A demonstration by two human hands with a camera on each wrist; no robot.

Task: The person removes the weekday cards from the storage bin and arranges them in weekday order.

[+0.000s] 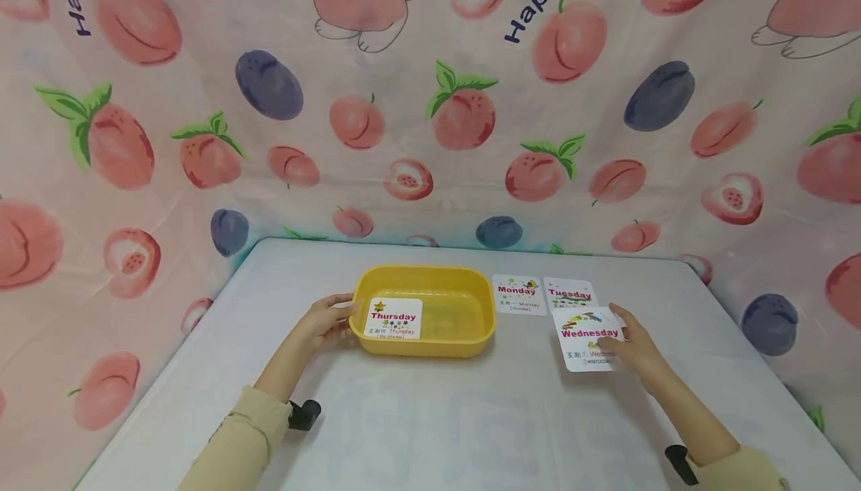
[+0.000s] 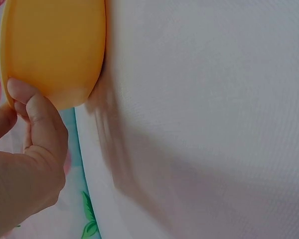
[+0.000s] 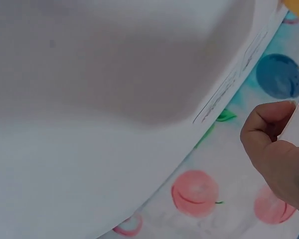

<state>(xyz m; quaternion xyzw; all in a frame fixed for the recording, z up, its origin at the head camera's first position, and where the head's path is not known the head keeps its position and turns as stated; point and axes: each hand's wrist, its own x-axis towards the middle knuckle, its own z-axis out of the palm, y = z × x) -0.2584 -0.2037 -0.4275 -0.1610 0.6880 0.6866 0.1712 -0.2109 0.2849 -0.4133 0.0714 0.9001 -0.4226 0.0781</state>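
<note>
My left hand (image 1: 329,320) grips the left rim of a yellow plastic basin (image 1: 430,348), thumb and fingers pinching the edge in the left wrist view. Inside the basin, at its left end, lies a white card printed "Thursday" (image 1: 394,319). On the right, my right hand (image 1: 635,347) pinches the right edge of a "Wednesday" card (image 1: 580,340), its printed face up. That card overlaps the lower part of a "Tuesday" card (image 1: 570,289) in the head view. Left of Tuesday, a "Monday" card (image 1: 518,297) lies flat beside the basin. From the right wrist, the held card shows edge-on.
All of this is on a white-covered table (image 1: 430,416). Behind it hangs a pink cloth (image 1: 403,72) printed with peaches and plums, close to the table's far edge. A dark wrist-worn device (image 1: 305,415) sits at the left cuff.
</note>
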